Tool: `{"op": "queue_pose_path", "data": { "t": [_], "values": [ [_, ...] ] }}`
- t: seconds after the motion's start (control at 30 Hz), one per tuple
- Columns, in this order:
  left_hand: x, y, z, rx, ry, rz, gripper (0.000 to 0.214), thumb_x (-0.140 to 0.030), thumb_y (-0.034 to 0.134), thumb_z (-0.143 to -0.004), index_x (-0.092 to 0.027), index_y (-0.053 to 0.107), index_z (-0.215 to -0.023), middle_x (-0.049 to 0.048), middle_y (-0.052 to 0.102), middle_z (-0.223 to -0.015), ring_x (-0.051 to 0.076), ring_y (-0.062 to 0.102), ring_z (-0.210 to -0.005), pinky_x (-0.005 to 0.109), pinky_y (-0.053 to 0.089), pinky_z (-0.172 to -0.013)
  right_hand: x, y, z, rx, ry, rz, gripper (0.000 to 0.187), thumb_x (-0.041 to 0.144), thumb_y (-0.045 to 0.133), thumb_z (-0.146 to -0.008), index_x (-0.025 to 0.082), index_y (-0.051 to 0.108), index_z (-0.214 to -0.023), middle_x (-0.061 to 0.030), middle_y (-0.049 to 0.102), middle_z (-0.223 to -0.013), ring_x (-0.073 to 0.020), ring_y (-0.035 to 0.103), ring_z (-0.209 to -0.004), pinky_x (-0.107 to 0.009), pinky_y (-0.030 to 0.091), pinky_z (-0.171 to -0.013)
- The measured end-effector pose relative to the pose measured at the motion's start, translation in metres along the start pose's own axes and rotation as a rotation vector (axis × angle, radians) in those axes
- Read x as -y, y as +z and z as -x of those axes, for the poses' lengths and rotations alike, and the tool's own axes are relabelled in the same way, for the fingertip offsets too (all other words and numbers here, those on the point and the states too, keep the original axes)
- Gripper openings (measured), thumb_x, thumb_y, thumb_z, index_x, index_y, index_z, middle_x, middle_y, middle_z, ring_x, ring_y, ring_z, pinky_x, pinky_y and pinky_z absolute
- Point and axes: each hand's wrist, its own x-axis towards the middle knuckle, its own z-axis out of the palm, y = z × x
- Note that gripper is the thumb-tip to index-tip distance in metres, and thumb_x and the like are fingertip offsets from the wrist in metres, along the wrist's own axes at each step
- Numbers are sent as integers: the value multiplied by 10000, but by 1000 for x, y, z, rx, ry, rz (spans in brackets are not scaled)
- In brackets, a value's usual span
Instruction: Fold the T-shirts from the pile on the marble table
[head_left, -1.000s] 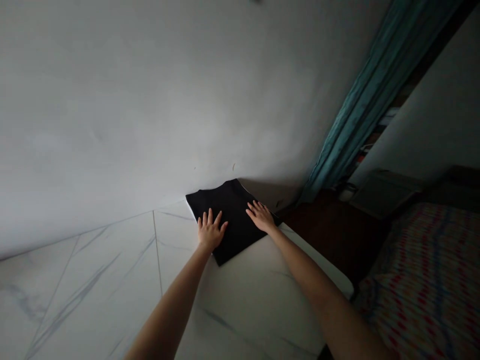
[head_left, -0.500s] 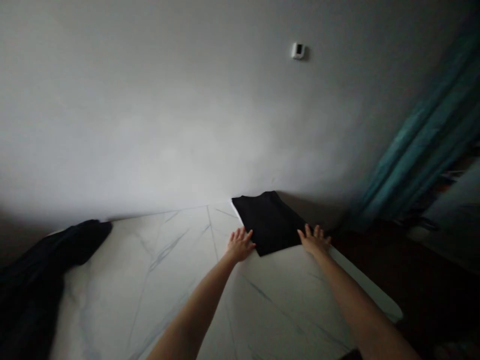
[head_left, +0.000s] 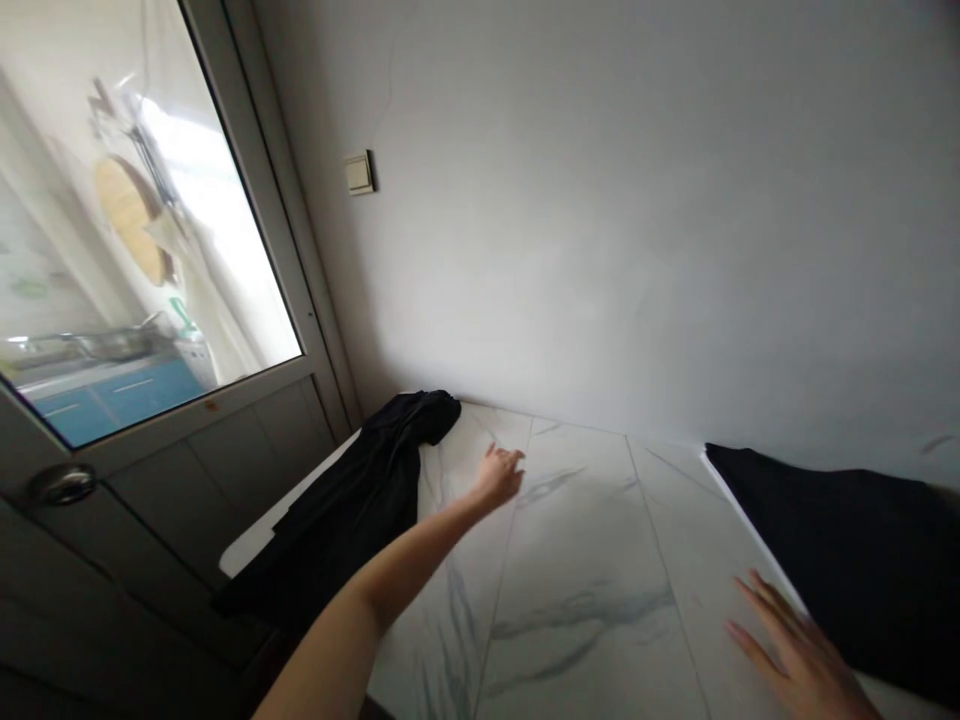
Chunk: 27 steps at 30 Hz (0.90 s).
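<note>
Hands are well apart now: the open left hand [head_left: 495, 478] has reached away toward the crumpled black cloth garment [head_left: 352, 500] mid-left, while the spread right hand [head_left: 795, 650] sits just beside the folded black cloth [head_left: 832, 560] at lower right on the white marble-look table [head_left: 585, 600].

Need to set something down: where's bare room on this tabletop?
Bare marble-look tabletop lies between the crumpled black garment and the folded black garment. Crowded at the folded garment's edge by the right hand; left hand over the patch's left side.
</note>
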Motion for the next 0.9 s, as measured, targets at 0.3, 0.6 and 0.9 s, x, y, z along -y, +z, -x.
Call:
{"op": "queue_pose_path", "data": {
  "t": [0.3,0.6,0.9],
  "values": [
    [171,-60,17,-288,-551,-227,351,-285,613,-890,-145,575,-1210,151,611,-1207,306,553,-1150,385,444,-903,154,28,-32,107,-297,-252,422,474,405,-956,246,756,-1011,-88,768,-1044,-257,735,-964,-389,607,-885],
    [191,-48,29,-299,-444,-143,158,-234,465,-977,-207,621,-975,52,670,-1006,204,625,-954,276,400,-696,219,85,-32,227,-406,-82,523,442,427,-969,230,511,-1440,-109,449,-1516,-286,443,-1385,-529,422,-1107],
    [112,-63,25,-283,-204,-18,220,-213,362,-1014,-215,566,-929,25,635,-971,139,603,-750,248,336,-600,223,81,-28,286,-342,-119,534,470,400,-987,279,442,-1484,-79,400,-1551,-261,375,-1430,-529,316,-1172]
  ]
}}
